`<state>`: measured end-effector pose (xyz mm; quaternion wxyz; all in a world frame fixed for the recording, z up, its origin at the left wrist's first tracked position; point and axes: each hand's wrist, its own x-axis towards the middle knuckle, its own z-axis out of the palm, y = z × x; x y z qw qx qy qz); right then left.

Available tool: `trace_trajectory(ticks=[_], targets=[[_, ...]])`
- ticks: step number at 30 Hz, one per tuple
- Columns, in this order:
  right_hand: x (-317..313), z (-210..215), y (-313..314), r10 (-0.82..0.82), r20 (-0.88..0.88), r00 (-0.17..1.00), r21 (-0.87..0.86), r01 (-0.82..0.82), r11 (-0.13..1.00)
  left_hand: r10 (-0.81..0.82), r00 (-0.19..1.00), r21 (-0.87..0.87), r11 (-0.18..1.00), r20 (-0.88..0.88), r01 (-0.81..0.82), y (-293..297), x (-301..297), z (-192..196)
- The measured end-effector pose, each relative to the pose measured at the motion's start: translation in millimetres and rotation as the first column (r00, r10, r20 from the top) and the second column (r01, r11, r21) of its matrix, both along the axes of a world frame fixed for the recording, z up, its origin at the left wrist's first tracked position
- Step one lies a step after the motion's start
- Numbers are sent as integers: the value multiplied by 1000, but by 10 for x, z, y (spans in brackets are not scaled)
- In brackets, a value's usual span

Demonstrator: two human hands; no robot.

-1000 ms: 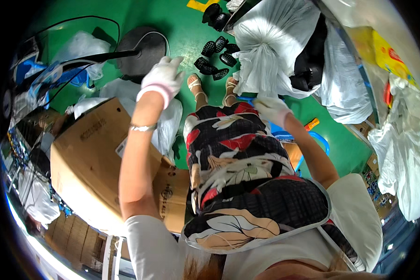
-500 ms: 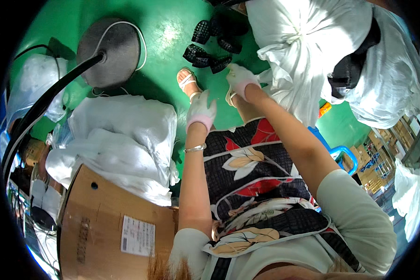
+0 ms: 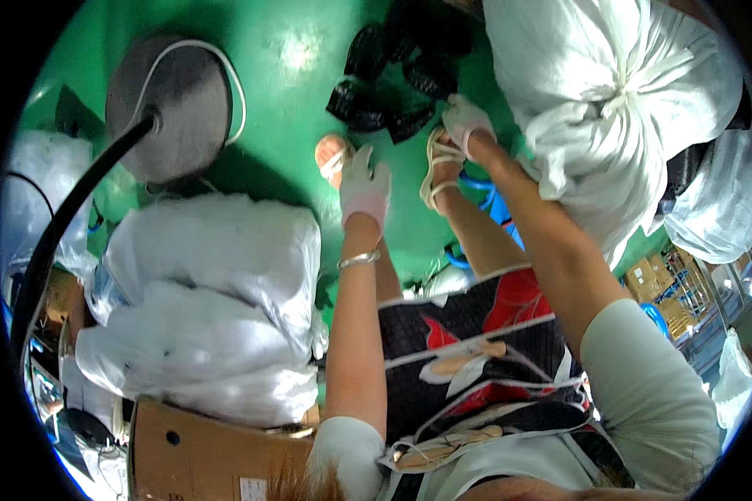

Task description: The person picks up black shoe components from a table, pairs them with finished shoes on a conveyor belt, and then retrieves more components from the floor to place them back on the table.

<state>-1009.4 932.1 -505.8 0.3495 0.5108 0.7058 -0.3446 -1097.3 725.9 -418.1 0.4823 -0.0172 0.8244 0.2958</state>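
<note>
My left hand (image 3: pixel 366 188), in a white glove with a pink cuff, hangs in front of my legs with thumb and fingers apart and nothing in it. My right hand (image 3: pixel 468 123), gloved the same way, reaches farther out over my sandalled foot (image 3: pixel 443 167); its fingers look stretched out, and I see nothing held. Just beyond lie several black pieces (image 3: pixel 361 107) on the green floor, perforated or textured, their kind unclear. The right fingertips are close to the nearest ones; whether they touch cannot be made out.
A large tied white sack (image 3: pixel 593 108) stands at the right. On the left are stacked white-wrapped bundles (image 3: pixel 217 242), a cardboard box (image 3: pixel 200 451) and a round dark stand base (image 3: pixel 171 108) with a curved black pole (image 3: pixel 67 200). Something blue (image 3: pixel 497 204) lies behind my right leg.
My view has shifted, and my right foot now shows more fully beside the black pieces. The right hand has moved slightly right; the left stays low, fingers apart. The black pieces remain on the floor.
</note>
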Motion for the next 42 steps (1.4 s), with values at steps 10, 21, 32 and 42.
trace_trajectory(ticks=[10, 21, 32, 42], targets=[[-124, -87, 124, 4, -169, 986, 13, -2, 1000, -165, 966, -76, 985, -198, 152, 456, -709, -447], [-1739, 411, -30, 203, -759, 618, 348, 122, 929, -281, 583, -49, 923, -762, 381, 1553, -2790, -658], [-2516, 266, 252, -4, -470, 883, 397, 215, 892, -268, 689, 84, 898, -674, 431, 1853, -2851, -845], [-2827, 321, 447, -36, -251, 967, 358, 127, 925, -211, 826, 205, 909, -523, 362, 2114, -2833, -1034]])
